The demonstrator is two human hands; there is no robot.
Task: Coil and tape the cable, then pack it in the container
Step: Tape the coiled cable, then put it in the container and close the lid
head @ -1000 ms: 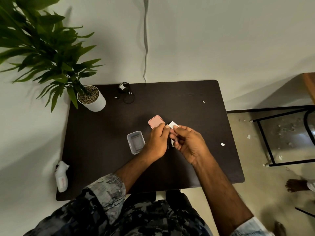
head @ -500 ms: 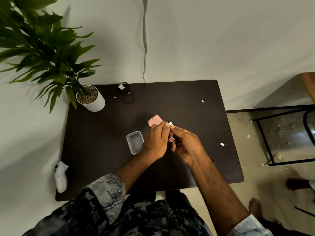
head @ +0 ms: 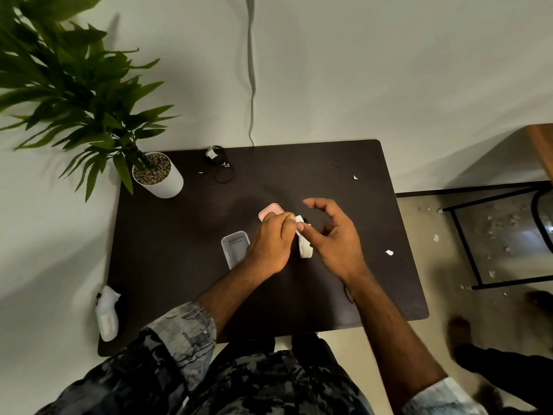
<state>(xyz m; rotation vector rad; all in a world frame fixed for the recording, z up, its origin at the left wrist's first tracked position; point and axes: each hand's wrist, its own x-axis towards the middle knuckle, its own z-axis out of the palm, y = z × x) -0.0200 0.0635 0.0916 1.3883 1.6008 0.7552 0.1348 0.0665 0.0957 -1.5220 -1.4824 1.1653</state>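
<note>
Taping step: left hand (head: 269, 244) pinches tape roll (head: 303, 245); right hand (head: 335, 238) open, next tearing a strip.

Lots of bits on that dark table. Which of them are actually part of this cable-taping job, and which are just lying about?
Part of the job:
- white tape roll, between the left hand and right hand
- clear container
- pink lid
- black cable, far edge

Just lying about:
- potted plant
- white bottle, lying at the table edge
- paper scraps
</note>
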